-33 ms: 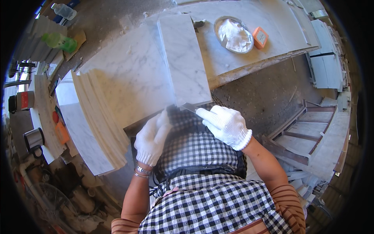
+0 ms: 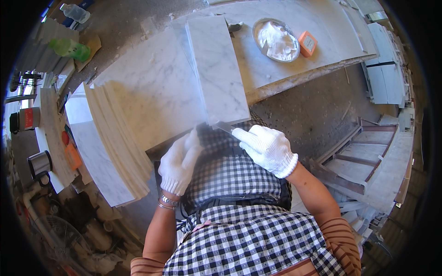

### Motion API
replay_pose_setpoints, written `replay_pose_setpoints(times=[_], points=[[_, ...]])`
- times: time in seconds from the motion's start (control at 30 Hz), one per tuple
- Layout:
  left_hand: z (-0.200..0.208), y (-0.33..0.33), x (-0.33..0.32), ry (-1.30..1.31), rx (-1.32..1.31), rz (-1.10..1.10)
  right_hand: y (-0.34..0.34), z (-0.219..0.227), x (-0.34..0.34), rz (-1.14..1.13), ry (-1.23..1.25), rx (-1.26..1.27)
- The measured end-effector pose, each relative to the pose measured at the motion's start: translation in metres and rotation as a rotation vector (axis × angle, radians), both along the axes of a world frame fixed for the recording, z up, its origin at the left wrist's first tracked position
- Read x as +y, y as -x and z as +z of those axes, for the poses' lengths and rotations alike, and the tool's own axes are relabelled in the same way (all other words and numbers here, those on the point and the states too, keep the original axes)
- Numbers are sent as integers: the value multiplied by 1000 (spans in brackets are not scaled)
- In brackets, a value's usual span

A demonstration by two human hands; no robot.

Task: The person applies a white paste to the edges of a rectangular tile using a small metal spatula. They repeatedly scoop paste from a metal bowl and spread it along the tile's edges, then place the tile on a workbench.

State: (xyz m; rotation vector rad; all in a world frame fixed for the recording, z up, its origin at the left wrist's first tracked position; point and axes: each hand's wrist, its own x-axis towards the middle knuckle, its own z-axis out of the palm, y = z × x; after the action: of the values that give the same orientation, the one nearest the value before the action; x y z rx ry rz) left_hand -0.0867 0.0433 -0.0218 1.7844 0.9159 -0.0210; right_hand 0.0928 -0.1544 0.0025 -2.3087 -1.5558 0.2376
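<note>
Holding a scraper (image 2: 224, 127), the gloved right hand (image 2: 267, 147) is closed on its handle at the near end of the marble slab (image 2: 218, 69); whether the blade touches that edge cannot be told; the gloved left hand (image 2: 178, 161) stands just left of the slab's near end, thumb and fingers narrowly spaced; whether it grips anything cannot be told; the slab lies on a broad marble surface (image 2: 152, 78); right of the slab sit a dish (image 2: 278, 58) of white paste (image 2: 277, 40) and an orange box (image 2: 308, 43); left of it, a stack of slabs (image 2: 106, 149).
</note>
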Motion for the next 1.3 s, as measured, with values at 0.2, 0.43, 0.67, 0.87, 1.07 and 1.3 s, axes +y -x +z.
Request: replay_pose_setpoints(times=[0.2, 0.43, 0.67, 0.87, 1.07, 1.3], points=[[-2, 0, 0, -26, 2, -17, 1, -5, 0, -31, 18, -34], [-5, -1, 1, -42, 19, -12, -5, -3, 5, -37, -30, 2], [5, -3, -1, -116, 46, -46, -4, 0, 1, -22, 70, 3], [8, -7, -1, -69, 67, -43, -5, -1, 5, -39, -52, -6], [6, -5, -1, -130, 34, -53, -5, 6, 4, 3, 54, -1], [9, -6, -1, -96, 28, -34, -4, 3, 8, -10, 27, -5]])
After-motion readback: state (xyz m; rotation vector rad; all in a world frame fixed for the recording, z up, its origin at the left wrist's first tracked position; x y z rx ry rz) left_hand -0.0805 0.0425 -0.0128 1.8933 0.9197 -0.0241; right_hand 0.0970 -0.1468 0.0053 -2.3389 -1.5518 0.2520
